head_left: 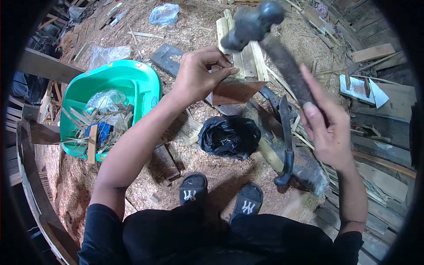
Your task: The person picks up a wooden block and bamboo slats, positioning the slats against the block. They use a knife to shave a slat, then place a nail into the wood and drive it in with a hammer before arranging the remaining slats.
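Observation:
My right hand (329, 128) is wrapped round the handle of a hammer (285, 64), raised with its dark, motion-blurred head above the wood. My left hand (201, 73) is closed in a pinch at the near end of some pale wooden slats (249, 64); what its fingertips hold is too small to make out. A brown board (236, 92) faces me across the end of the slats, just below those fingertips. The hammer head is apart from the wood, up and to the right of my left hand.
A black plastic bag (229, 148) sits open below the board. To its right lies a large knife with a dark handle (286, 132). On the left, a green tub (152, 84) holds wood scraps and plastic. Shavings cover the floor; planks (380, 176) lie along the right.

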